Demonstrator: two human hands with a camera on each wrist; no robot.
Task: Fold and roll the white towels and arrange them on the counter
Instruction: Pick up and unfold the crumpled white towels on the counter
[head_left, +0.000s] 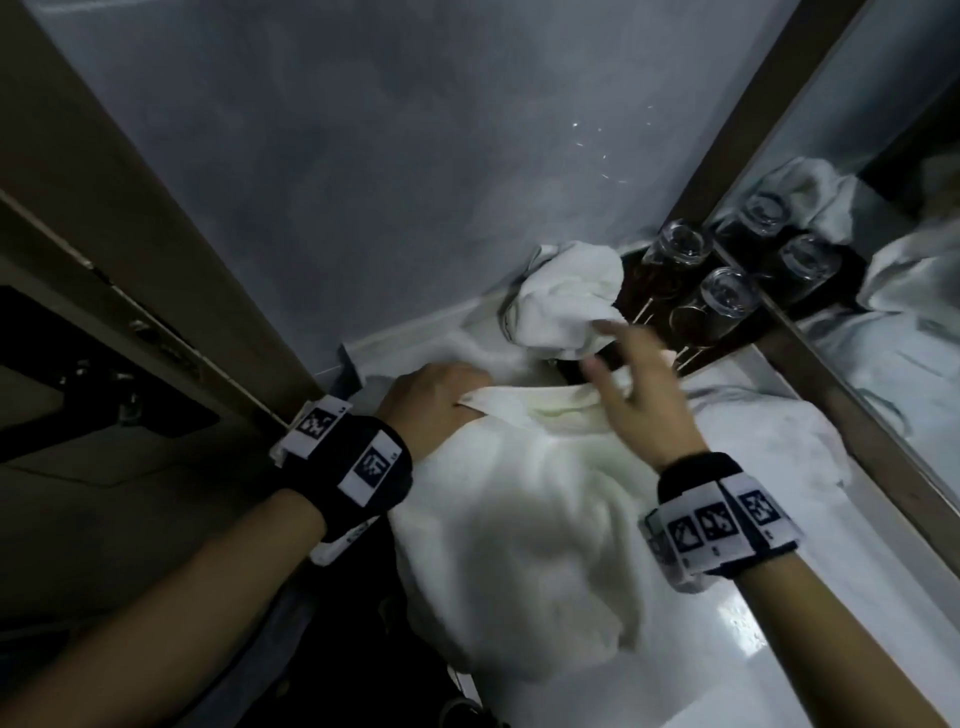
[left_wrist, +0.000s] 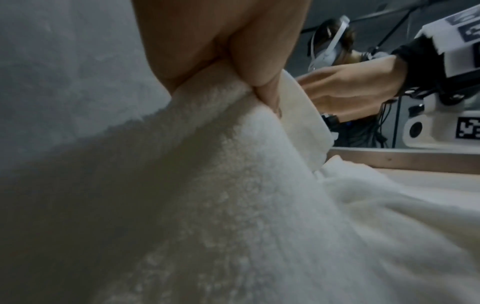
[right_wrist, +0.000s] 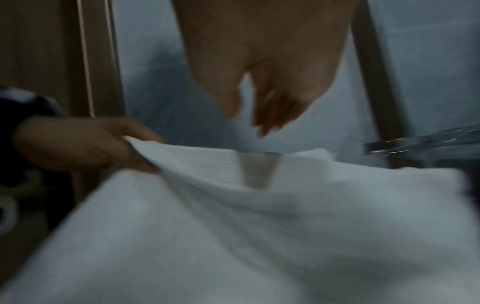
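A large white towel (head_left: 530, 499) lies crumpled over the white counter (head_left: 810, 649) and hangs off its front edge. My left hand (head_left: 436, 400) pinches the towel's banded corner, thumb on top; in the left wrist view the fingers (left_wrist: 249, 61) curl round the hem of the towel (left_wrist: 233, 185). My right hand (head_left: 628, 369) hovers over the far hem with fingers spread and relaxed, holding nothing; the right wrist view shows the fingertips (right_wrist: 262, 115) above the towel (right_wrist: 233, 226). A second white towel (head_left: 566, 301) sits bunched in the back corner.
Two upturned drinking glasses (head_left: 722, 296) stand on a dark tray at the back right, against a mirror (head_left: 893, 260) that doubles them. A grey wall (head_left: 415, 156) lies behind, a brown door frame (head_left: 130, 218) on the left. More white cloth (head_left: 779, 436) lies along the mirror.
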